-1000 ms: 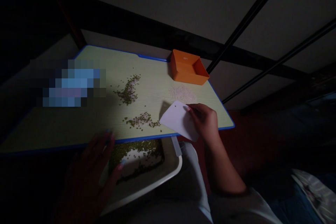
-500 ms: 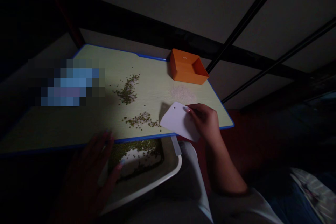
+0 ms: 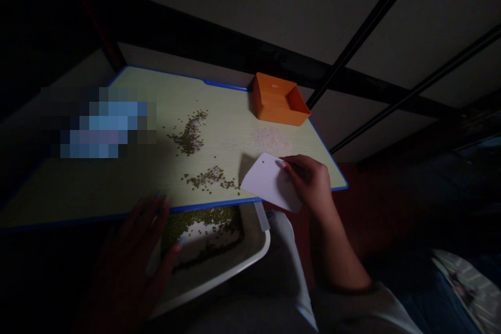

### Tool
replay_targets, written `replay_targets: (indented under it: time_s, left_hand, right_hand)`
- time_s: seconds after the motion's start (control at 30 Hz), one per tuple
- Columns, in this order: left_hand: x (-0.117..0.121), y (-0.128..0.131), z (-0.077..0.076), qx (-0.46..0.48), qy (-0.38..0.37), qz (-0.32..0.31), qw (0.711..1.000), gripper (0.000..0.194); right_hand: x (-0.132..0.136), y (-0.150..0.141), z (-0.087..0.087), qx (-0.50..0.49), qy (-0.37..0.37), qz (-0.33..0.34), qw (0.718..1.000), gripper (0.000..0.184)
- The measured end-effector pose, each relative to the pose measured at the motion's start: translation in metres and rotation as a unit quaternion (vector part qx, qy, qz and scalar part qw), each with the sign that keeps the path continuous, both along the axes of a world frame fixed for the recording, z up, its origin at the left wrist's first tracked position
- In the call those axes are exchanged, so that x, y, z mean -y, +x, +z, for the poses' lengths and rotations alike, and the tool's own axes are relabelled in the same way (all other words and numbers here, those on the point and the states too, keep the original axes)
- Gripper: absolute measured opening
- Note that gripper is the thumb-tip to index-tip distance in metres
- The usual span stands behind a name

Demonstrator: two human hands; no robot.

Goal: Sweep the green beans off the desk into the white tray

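Observation:
My right hand pinches a white scraper card with a small hole near one corner, tilted over the table's near edge. Just left of the card lies a small pile of green beans mixed with pale grains. A second mixed pile sits farther back. Beyond the card is a spread of pale grains. My left hand, in deep shadow, has its fingers apart at the table's edge and its thumb over a white tub with green beans inside.
An orange open box stands at the table's back right. The pale table has a blue rim. A blurred-out blue patch covers its left side. A dark panelled wall rises behind, and striped cloth lies at lower right.
My right hand and the scraper card have shifted slightly to the right. The piles and my left hand look the same.

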State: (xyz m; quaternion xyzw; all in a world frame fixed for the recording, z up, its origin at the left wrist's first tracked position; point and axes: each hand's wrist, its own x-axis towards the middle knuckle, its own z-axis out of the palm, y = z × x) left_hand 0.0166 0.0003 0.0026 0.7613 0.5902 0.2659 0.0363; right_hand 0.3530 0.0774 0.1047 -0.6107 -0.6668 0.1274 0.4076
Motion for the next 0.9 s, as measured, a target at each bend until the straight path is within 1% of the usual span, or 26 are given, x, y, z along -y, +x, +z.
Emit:
replay_targets:
  time_s: [0.3,0.53,0.77,0.9]
  left_hand:
    - [-0.0016,0.0004,0.0015,-0.001,-0.008,0.000,1.000,0.072]
    - [-0.0008,0.0007,0.0001,0.002,-0.005,-0.002,1.000,0.072]
    - [-0.0011,0.0008,0.0005,0.001,-0.006,-0.003,1.000,0.072]
    - [0.0003,0.0008,0.0016,-0.001,-0.008,-0.006,1.000,0.073]
  right_hand:
    - [-0.0036,-0.0009,-0.0020,0.012,-0.003,-0.005,1.000,0.022]
    - [-0.0062,-0.0023,-0.0042,-0.001,0.002,0.024,1.000,0.021]
    - [-0.0039,-0.0021,-0.0046,0.001,-0.012,0.027,1.000,0.022]
    - [-0.0045,-0.0034,-0.0040,0.005,-0.007,0.033,0.999,0.021]
